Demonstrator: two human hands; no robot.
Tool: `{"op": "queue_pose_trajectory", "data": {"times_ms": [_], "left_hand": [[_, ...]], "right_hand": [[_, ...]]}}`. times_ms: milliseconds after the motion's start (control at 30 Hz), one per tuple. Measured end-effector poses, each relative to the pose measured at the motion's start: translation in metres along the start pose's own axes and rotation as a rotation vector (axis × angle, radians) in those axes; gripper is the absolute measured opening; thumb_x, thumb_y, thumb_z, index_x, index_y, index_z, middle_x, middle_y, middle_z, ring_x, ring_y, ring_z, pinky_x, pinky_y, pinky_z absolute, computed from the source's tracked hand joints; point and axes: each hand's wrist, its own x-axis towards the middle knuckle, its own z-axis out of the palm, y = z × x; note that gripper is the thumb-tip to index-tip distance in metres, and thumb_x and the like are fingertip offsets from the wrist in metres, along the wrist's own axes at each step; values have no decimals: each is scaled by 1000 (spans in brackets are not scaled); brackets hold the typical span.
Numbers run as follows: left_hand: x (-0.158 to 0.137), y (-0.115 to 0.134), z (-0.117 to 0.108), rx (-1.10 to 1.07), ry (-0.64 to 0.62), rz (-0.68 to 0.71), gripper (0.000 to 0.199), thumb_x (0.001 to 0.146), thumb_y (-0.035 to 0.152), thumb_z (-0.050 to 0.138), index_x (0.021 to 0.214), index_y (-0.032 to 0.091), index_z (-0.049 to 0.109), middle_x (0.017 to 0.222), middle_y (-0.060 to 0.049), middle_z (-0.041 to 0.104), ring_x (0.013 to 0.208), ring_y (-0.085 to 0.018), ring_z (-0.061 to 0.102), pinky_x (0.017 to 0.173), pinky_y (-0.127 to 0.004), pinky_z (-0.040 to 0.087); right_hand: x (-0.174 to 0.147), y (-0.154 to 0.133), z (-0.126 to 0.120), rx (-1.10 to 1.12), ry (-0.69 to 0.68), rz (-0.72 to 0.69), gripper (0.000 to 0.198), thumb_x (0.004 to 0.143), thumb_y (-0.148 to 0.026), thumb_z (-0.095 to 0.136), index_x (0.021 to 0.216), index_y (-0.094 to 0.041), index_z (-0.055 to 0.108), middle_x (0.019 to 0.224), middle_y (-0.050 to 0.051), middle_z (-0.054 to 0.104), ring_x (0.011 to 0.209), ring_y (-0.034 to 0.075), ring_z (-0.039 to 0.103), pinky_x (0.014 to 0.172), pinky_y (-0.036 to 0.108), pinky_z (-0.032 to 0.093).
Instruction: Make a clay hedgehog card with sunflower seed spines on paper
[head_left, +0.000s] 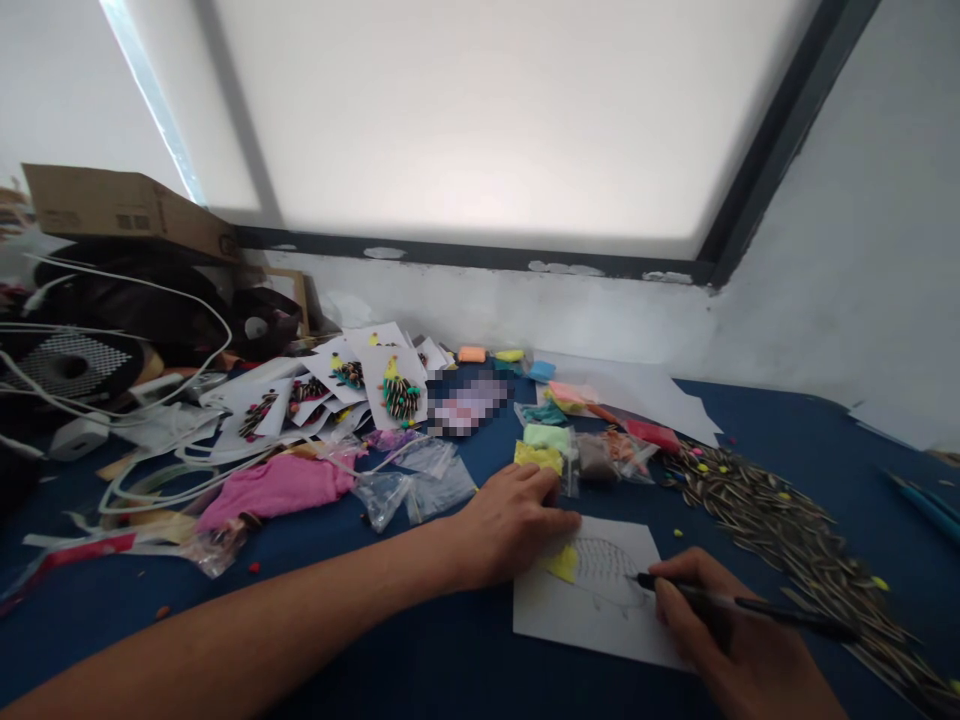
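A white card lies on the blue table, bearing a line drawing of a rounded body with rows of short strokes. A flat piece of yellow clay is stuck to the drawing's left end. My right hand grips a black pen, its tip touching the drawing's right side. Across the card's upper left corner rests my left hand, fingers apart and bent, one stretched along the top edge. Just beyond its knuckles sits a packet of yellow clay; whether they touch is unclear.
Sunflower seeds spread in a heap on the right. Several clay packets, including a brown one, sit behind the card. Finished seed-decorated cards pile up at back left, near a pink clay bag and white cables.
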Motion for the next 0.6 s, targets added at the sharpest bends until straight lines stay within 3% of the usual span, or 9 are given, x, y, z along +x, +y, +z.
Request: {"op": "queue_pose_trajectory", "data": {"times_ms": [200,367,600], "left_hand": [[-1,-1,2,-1,24,3,21,91,20,51,104,25,66,93,-5,52,81,-17,46,72,-30,38],[0,-1,2,-9,9,2,21,91,21,51,106,25,65,93,-5,52,81,-18,46,73,-30,38],[0,-1,0,-3,1,5,22,91,22,50,106,25,66,94,-6,52,81,-18,46,73,-30,39]], "right_hand": [[-2,-5,2,37,120,19,26,81,-49,46,72,-27,59,51,-6,56,43,14,54,41,23,41],[2,0,-2,-9,-15,-61,23,80,-46,48,72,-27,60,51,-6,58,43,14,57,39,22,43],[0,6,-2,-11,-17,-62,28,83,-48,45,74,-26,61,60,-4,63,49,14,62,41,21,46]]}}
